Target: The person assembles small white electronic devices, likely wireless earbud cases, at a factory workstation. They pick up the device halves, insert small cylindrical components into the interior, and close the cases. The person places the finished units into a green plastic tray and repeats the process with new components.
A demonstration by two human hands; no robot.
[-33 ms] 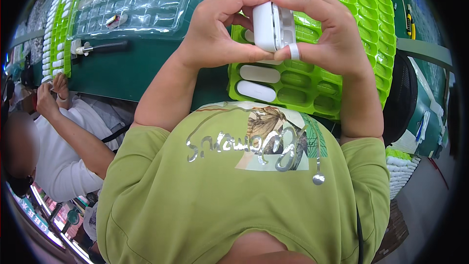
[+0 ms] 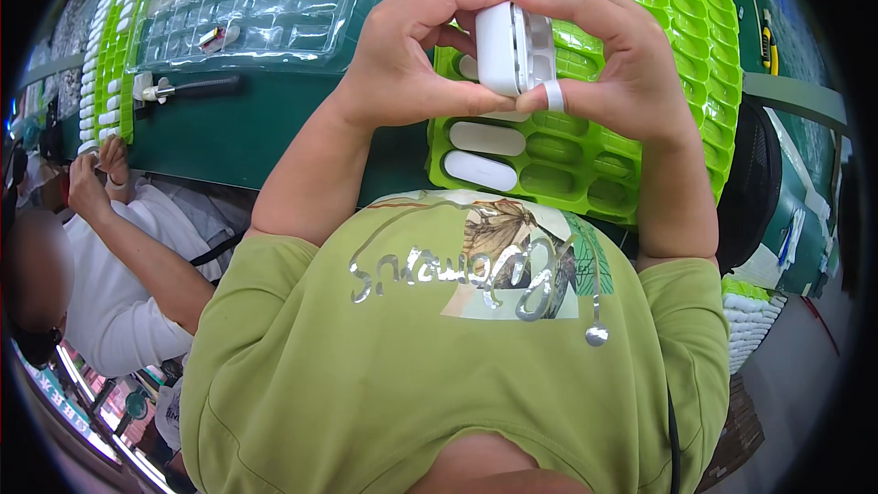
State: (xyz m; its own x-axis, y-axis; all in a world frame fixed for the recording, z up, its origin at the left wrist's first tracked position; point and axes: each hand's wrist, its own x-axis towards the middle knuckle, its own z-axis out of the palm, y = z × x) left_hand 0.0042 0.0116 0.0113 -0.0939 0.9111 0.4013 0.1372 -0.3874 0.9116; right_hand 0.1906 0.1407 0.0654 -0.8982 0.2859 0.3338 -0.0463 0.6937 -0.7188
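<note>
Between my two hands, above a bright green moulded tray [image 2: 631, 206], is a white earbud charging case [image 2: 497, 50]. It is parted along one side, and pale hollows show in its right half. My left hand [image 2: 402, 59] grips the left shell, with the thumb along its near end and the fingers at its far end. From the other side my right hand [image 2: 631, 64] pinches the right half between thumb and fingers; a white band [image 2: 554, 95] circles one digit. White rounded cases [image 2: 480, 170] lie in the tray's left column, just below my hands.
A clear plastic blister tray [image 2: 247, 32] and a dark-handled tool [image 2: 192, 89] lie on the green table [image 2: 197, 142] to the left. Farther left, a co-worker's hands [image 2: 96, 178] are near another filled green tray. At the right are a yellow-black cutter [image 2: 769, 46] and a black mesh chair back [image 2: 754, 183].
</note>
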